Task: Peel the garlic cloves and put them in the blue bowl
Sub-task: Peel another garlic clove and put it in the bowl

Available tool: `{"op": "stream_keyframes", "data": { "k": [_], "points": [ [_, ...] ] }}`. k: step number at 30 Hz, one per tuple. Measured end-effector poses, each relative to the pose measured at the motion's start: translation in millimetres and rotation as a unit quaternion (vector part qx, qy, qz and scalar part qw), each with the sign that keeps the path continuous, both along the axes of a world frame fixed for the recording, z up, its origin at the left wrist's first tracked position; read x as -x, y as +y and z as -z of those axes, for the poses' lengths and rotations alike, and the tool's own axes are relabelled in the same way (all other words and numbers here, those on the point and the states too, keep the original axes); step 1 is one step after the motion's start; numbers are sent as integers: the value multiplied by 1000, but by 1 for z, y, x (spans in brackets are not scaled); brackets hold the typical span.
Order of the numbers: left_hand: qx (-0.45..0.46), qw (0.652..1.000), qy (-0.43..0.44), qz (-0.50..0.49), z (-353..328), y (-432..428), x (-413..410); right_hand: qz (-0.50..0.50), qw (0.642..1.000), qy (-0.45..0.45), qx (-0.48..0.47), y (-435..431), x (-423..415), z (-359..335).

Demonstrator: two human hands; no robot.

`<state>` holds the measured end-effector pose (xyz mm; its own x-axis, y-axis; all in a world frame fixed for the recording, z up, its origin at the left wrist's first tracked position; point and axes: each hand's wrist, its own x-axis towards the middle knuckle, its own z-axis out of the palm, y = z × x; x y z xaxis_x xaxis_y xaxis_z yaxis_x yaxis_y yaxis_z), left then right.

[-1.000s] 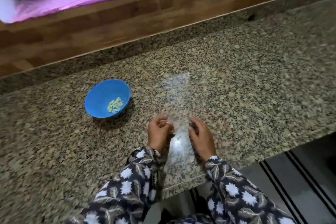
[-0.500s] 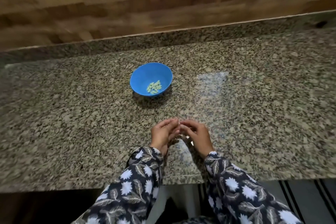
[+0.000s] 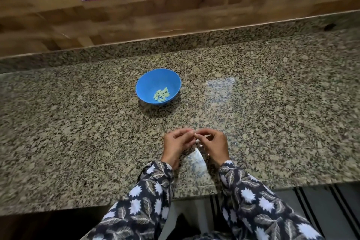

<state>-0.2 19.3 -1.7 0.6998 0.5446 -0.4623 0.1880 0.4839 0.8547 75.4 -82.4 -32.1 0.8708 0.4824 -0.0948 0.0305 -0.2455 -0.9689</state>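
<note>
Over counter (image 3: 78,122), hands (image 3: 176,145) (image 3: 215,146) pinching clove (image 3: 195,134), blue bowl (image 3: 153,81) beyond

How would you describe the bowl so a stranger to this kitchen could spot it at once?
Find the long speckled granite counter below the wooden wall. Near its middle, just beyond the person's left hand and right hand, sits a small round blue bowl holding a little heap of pale peeled cloves. It is the only brightly coloured thing, and the only dish, on the stone.
</note>
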Motion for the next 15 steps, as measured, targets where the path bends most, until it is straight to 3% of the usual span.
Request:
{"op": "stream_keyframes", "data": {
  "k": [3,5,8,10,12,15],
  "points": [
    [-29,999,21,34,0,7,0,-30,998,-45,17,-4,1,-3],
    [-81,994,56,50,2,16,-2,-34,990,-113,80,-7,0,-4],
    [-217,966,121,74,10,28,-8,-82,935,-242,245,-12,-5,5],
    [-267,949,135,94,12,26,-14,-151,887,-261,350,-17,-6,16],
    [-322,929,136,119,15,21,-20,-174,859,-273,398,-24,-5,28],
    [-397,890,143,172,17,14,-22,-173,850,-278,412,-26,-3,30]
  ]
}}
